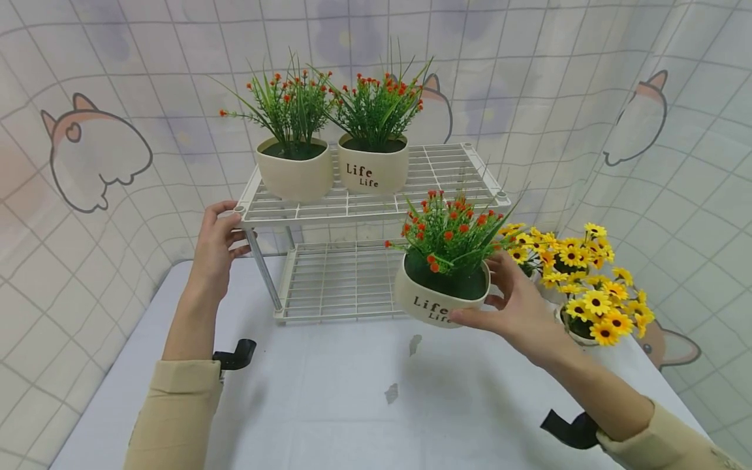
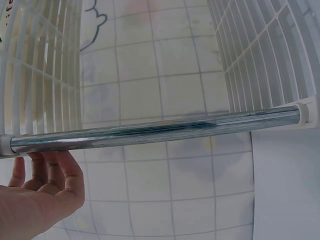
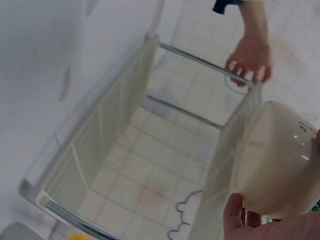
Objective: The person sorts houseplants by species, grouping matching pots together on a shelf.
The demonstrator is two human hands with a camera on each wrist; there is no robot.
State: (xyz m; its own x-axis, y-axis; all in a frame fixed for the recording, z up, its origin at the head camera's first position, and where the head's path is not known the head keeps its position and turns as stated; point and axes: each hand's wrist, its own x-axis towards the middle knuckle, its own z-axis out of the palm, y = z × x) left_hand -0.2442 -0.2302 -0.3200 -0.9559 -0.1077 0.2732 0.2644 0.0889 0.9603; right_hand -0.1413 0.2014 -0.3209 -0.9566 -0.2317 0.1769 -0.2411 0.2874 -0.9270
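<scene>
My right hand [image 1: 517, 310] grips a cream oval pot [image 1: 431, 297] of red-flowered greenery, thumb on its lettered front and fingers behind. This pot is held in front of the white two-tier wire rack [image 1: 364, 218], right of its middle; its smooth base shows in the right wrist view [image 3: 272, 165]. My left hand [image 1: 214, 251] holds the rack's top front left corner, some fingers bent beneath the shelf edge beside the metal post [image 2: 160, 134]. Two similar potted plants stand side by side on the top shelf, a plain-faced pot [image 1: 296, 176] and a lettered pot [image 1: 374, 171].
Several pots of yellow flowers [image 1: 599, 303] stand on the table right of the rack, close by my right forearm. The lower shelf [image 1: 341, 281] is bare wire in view. A patterned curtain [image 1: 194, 78] hangs behind and at both sides of the white table [image 1: 329, 391].
</scene>
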